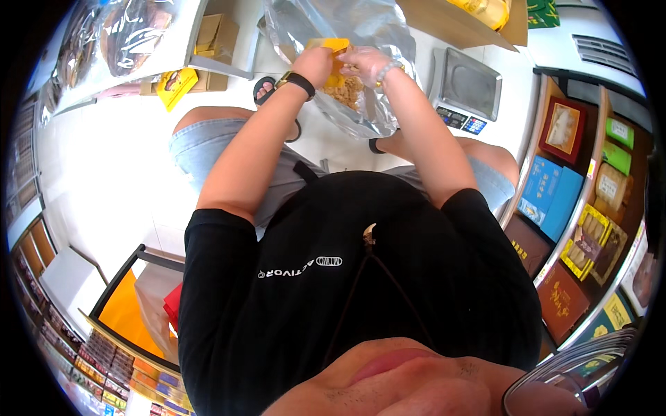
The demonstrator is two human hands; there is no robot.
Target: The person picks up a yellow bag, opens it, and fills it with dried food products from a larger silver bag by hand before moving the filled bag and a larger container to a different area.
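My left hand (314, 65), with a watch at the wrist, grips a yellow packet (337, 46) by its side. Against the packet's right edge is my right hand (367, 62), in a clear thin glove with a bead bracelet at the wrist. Small light-brown bits show at its curled fingers. Under both hands a large silvery foil bag (382, 26) lies wide open. Loose brown dried food pieces (341, 94) lie inside it, below the packet. My fingers partly hide the packet's mouth.
A weighing scale (471, 83) with a steel pan stands right of the bag. Beyond it is a cardboard box (447, 23) with yellow packages (481, 11). Shelves of boxed goods (551, 192) line the right. A white table (177, 31) bears clear-wrapped goods at upper left.
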